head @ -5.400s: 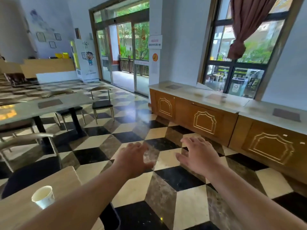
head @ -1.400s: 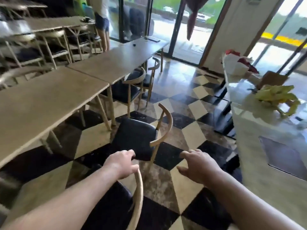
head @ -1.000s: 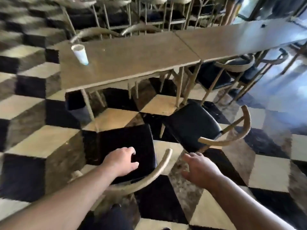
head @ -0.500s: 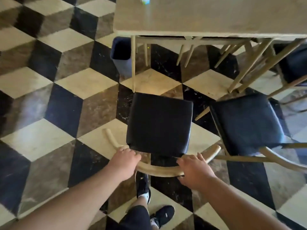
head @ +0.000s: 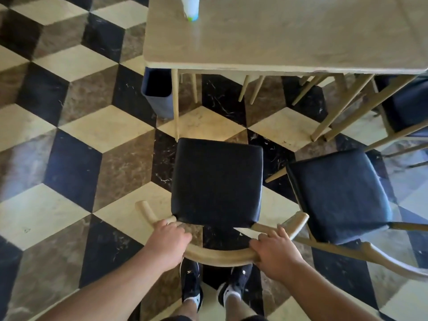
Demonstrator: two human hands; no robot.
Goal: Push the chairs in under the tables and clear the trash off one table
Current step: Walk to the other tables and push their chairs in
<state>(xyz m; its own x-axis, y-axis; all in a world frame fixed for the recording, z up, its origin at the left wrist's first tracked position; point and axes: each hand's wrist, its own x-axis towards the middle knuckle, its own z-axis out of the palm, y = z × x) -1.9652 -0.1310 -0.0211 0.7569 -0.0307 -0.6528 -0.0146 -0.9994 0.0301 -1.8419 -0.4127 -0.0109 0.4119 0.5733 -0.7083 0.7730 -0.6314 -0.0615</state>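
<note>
You've got your left hand point(head: 167, 243) and right hand point(head: 276, 252) each curled around the curved backrest point(head: 220, 257), set wide for a straight shove, the chair point(head: 216, 181) squared up short of the surface point(head: 278, 35) where the cup point(head: 191, 6) waits.

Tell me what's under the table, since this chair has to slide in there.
Under the table stand its wooden legs, a dark bin at the left corner, and bare checkered floor. The tabletop hides whatever lies farther back. Both hands hold the chair.
</note>
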